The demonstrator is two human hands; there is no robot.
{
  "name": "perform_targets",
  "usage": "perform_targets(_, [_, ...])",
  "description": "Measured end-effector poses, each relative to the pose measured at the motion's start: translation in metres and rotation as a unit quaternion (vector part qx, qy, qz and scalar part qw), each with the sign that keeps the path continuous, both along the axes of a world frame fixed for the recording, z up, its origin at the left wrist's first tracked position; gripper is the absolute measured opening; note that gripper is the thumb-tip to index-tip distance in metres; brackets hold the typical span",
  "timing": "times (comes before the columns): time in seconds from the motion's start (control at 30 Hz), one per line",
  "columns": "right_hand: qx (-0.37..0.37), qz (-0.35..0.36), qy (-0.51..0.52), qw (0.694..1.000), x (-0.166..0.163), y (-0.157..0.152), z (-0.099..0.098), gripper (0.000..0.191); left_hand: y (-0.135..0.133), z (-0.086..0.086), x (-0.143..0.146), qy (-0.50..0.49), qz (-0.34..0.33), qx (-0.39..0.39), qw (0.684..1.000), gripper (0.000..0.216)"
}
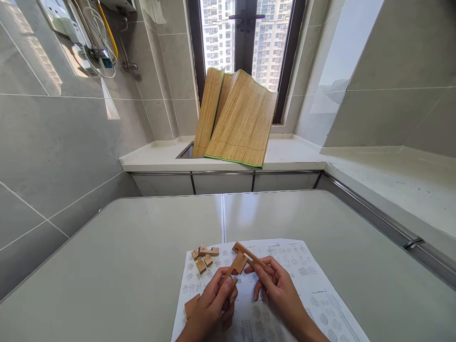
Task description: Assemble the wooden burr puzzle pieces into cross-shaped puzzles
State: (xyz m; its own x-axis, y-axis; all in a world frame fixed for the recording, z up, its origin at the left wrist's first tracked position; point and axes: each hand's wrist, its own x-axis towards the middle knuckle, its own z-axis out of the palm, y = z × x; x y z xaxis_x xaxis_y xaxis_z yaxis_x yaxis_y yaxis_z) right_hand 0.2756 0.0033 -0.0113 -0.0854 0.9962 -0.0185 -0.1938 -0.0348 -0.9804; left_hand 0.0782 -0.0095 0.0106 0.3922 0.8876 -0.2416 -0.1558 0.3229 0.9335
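Notched wooden puzzle pieces are in both hands above the printed sheet (pixel 299 280). My left hand (pixel 212 306) is closed around one notched piece (pixel 238 264), whose broad end points up and away. A second thin strip (pixel 233 284) shows between its fingers. My right hand (pixel 280 287) pinches a long wooden puzzle piece (pixel 245 251) with a dark mark near its far end. The two pieces cross or meet near their ends; whether they are joined I cannot tell. Beside my left wrist is a flat wooden piece (pixel 191 305), partly hidden by the hand.
Several small wooden blocks (pixel 201 266) lie clustered on the sheet's upper left corner. The sheet rests on a pale table (pixel 124 256) with a central seam. Beyond its far edge, a bamboo mat (pixel 242 121) leans by the window on a white ledge (pixel 156 156).
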Motion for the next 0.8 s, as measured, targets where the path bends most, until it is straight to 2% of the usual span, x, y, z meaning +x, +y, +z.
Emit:
perform_targets(0.23, [0.042, -0.015, -0.074, 0.996, 0.001, -0.004, 0.004, 0.046, 0.0, -0.01, 0.006, -0.005, 0.0, -0.004, 1.0, 0.065])
perform_targets(0.43, [0.064, -0.021, -0.143, 0.987, 0.002, -0.008, 0.002, 0.048, 0.0, -0.016, 0.007, 0.004, 0.002, -0.005, 1.0, 0.065])
perform_targets(0.8, [0.107, -0.042, -0.231, 0.966, 0.006, -0.009, 0.006, 0.047, -0.003, 0.004, 0.006, 0.001, -0.01, -0.026, 1.0, 0.059])
